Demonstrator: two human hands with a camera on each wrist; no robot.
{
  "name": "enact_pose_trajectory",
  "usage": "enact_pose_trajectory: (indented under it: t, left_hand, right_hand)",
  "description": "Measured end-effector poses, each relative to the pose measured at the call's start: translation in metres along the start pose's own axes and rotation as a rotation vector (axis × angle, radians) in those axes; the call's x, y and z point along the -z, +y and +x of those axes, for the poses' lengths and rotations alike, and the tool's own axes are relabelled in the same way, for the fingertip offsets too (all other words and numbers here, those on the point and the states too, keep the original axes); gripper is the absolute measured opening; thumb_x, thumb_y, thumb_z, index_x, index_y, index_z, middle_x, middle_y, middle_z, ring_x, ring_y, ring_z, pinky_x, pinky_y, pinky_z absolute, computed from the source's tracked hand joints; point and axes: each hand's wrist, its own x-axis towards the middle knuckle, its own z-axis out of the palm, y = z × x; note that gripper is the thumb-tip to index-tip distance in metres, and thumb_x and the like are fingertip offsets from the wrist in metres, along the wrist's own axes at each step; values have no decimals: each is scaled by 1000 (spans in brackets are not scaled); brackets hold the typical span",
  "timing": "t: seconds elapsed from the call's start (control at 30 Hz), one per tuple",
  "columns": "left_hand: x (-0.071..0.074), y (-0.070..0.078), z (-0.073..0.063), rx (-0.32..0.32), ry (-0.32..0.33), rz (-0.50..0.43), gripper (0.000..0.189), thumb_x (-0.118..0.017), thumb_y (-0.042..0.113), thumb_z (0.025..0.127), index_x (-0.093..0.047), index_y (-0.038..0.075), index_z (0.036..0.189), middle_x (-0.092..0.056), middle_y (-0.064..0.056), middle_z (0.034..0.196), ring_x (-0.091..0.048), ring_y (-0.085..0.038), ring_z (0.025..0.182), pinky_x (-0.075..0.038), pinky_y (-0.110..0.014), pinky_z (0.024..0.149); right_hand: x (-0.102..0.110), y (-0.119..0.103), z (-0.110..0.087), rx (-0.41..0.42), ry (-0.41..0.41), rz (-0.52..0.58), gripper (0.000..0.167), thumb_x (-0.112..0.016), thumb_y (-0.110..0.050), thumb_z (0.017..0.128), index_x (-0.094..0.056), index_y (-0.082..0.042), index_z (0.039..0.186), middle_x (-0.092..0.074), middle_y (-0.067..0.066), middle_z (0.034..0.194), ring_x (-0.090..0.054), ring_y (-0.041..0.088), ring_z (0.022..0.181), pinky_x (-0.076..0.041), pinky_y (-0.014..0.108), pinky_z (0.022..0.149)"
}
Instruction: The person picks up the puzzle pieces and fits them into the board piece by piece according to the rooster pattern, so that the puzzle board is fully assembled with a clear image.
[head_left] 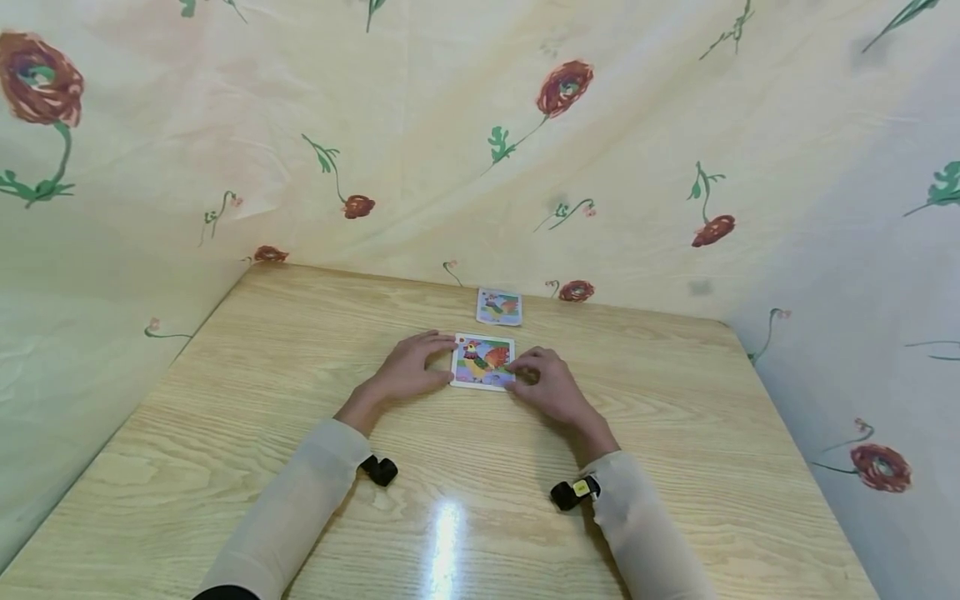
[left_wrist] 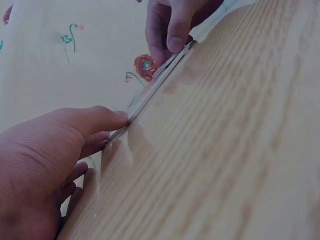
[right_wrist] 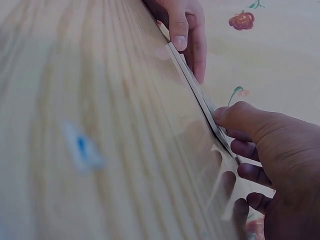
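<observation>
A flat rooster picture board (head_left: 483,363) with a white border lies close over the wooden table, between both hands. My left hand (head_left: 411,367) holds its left side, thumb at the near corner and fingers toward the far one. On the right side, my right hand (head_left: 550,385) pinches the edge between thumb and bent fingers. From the right wrist view, the board (right_wrist: 196,92) shows as a thin slab with a dark line under its near edge. The right thumb (right_wrist: 227,116) presses on that edge. In the left wrist view the left thumb (left_wrist: 117,117) rests at the near corner.
A smaller card (head_left: 499,307) with the same rooster picture lies behind the board, near the table's back edge. Flower-patterned cloth (head_left: 420,125) hangs at the back and sides of the wooden table (head_left: 285,350). A bright light reflection falls on the table's near part.
</observation>
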Motion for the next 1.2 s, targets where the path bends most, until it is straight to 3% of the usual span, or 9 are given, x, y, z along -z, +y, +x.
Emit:
enact_pose_trajectory:
  t: [1.2]
  left_hand:
    - [2, 2, 0, -12, -3, 1, 60, -68, 35, 95, -54, 22, 152, -47, 4, 162, -27, -29, 159, -17, -65, 127]
  right_hand:
    - [-5, -3, 5, 36, -1, 19, 26, -79, -20, 91, -80, -11, 116, -69, 9, 114, -54, 23, 97, -43, 32, 80]
